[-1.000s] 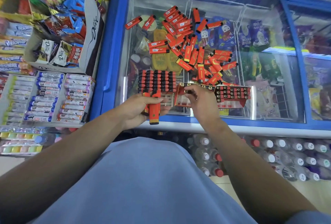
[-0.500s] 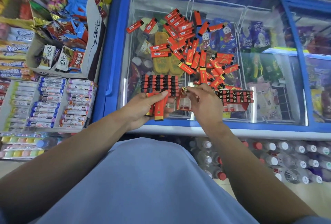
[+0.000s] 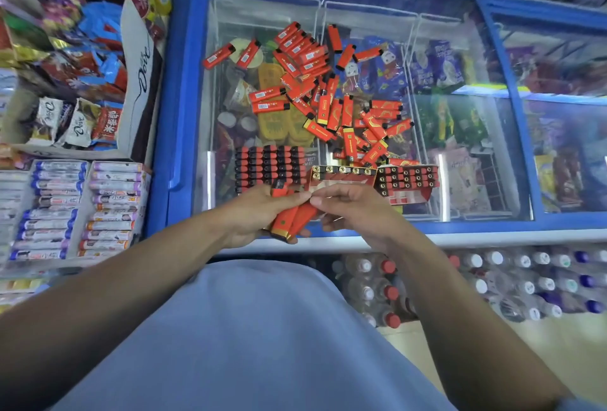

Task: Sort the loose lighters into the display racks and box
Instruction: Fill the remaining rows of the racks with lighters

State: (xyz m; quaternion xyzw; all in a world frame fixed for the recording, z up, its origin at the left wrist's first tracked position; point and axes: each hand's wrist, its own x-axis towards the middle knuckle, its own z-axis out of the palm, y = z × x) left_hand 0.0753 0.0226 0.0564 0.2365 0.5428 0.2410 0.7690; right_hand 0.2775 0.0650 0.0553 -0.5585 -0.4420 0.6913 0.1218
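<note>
Many loose red lighters (image 3: 328, 98) lie in a heap on the glass lid of a blue freezer (image 3: 184, 82). Near the lid's front edge stand three display racks: a full one (image 3: 269, 167) on the left, a middle one (image 3: 341, 174) with lighters only along its far row, and a partly filled one (image 3: 407, 179) on the right. My left hand (image 3: 253, 216) grips a small bundle of red lighters (image 3: 289, 221) just in front of the racks. My right hand (image 3: 358, 210) meets it from the right, thumb and forefinger pinching the top of one lighter in that bundle.
A white Dove chocolate box (image 3: 138, 82) and trays of gum sticks (image 3: 59, 206) stand left of the freezer. Bottled drinks (image 3: 492, 279) are stacked below its front edge. Ice-cream packs show through the glass. My blue shirt fills the lower view.
My right hand has drawn back from the middle rack to the bundle in my left hand. The left hand has shifted slightly right, still holding its lighters.
</note>
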